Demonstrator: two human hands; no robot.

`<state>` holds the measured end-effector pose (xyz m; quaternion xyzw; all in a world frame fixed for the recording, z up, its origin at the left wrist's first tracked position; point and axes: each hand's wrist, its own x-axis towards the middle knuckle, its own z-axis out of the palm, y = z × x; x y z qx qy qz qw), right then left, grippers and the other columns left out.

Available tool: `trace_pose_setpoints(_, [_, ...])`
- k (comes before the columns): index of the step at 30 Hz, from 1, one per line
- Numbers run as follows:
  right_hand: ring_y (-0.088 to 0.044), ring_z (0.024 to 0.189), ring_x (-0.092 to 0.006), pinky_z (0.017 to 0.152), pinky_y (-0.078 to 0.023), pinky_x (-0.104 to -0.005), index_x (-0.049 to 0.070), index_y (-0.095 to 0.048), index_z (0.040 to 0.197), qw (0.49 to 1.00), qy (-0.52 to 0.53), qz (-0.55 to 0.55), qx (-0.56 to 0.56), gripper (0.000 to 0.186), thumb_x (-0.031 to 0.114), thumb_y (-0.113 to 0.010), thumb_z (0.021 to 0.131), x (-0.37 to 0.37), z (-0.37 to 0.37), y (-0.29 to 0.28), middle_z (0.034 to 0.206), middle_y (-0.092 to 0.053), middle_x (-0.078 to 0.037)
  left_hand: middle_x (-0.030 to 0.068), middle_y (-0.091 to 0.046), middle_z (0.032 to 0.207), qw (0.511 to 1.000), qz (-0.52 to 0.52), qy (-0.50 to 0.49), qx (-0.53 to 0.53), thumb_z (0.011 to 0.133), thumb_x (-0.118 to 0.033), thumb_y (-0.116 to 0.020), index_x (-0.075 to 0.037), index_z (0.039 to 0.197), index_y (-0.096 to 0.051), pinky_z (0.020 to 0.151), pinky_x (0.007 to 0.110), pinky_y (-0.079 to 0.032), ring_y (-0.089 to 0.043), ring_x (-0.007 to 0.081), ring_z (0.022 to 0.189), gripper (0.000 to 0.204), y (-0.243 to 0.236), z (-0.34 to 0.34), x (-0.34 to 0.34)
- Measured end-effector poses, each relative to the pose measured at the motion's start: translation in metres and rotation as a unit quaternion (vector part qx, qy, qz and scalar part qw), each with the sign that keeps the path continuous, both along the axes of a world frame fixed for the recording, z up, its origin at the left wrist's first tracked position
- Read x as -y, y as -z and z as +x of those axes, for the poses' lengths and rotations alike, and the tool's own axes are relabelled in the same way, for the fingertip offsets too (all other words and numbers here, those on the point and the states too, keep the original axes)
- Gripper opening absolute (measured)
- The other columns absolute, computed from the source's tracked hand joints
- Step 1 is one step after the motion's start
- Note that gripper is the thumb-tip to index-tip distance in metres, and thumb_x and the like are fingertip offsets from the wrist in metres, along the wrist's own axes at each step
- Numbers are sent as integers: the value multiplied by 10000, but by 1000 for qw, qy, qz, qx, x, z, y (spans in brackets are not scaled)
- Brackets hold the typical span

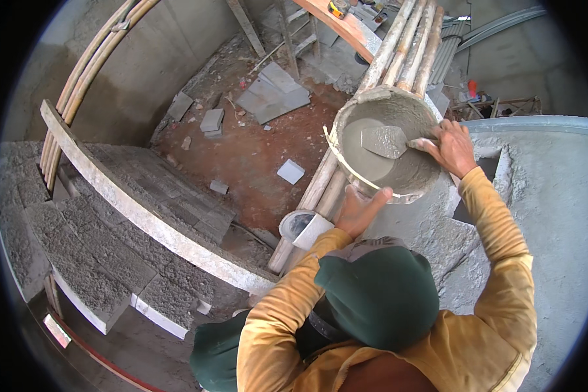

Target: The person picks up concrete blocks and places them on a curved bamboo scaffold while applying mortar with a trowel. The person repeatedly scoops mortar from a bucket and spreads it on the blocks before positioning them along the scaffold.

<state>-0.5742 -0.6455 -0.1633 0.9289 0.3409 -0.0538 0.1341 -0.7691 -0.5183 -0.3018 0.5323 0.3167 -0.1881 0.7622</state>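
My right hand [454, 147] is closed on the handle of a trowel [380, 140], whose blade lies in grey wet mortar inside a crusted round bucket [415, 170] in the upper right middle. My left hand [359, 212] grips the bucket's near lower side with its thumb at the rim. The bucket sits over long wooden poles [313, 193]. A small white container [317, 232] rests on the poles just left of my left wrist. My yellow-sleeved arms reach up around my green-clad knee at the lower middle.
A pale curved board [144, 202] crosses rough grey blocks [91, 261] on the left, beside bent poles [72, 98]. Below is a reddish floor with slab pieces [271, 98]. An orange plank [343, 26] holds a tape measure [338, 8]. A grey surface [549, 215] with a square opening lies right.
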Motion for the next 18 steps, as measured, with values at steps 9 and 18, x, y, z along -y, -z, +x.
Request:
trace_pose_setpoints(9, [-543, 1091, -226, 940, -361, -366, 72, -732, 921, 965, -118, -230, -38, 348, 379, -706, 760, 10, 31, 36, 1047, -648, -89, 110, -611, 1092, 936, -187, -296, 32, 873, -330, -696, 73, 1245, -474, 684, 276, -504, -601, 143, 807, 591, -20, 13, -7])
trace_pose_setpoints(18, [-674, 799, -344, 680, -541, -431, 21, -556, 956, 979, -127, -129, -97, 398, 312, -730, 748, -29, 28, 7, 871, -638, -173, -53, -531, 700, 927, 10, -357, 111, 876, -206, -723, -90, 712, -530, 539, 242, -336, -407, 35, 616, 278, -24, 49, -93])
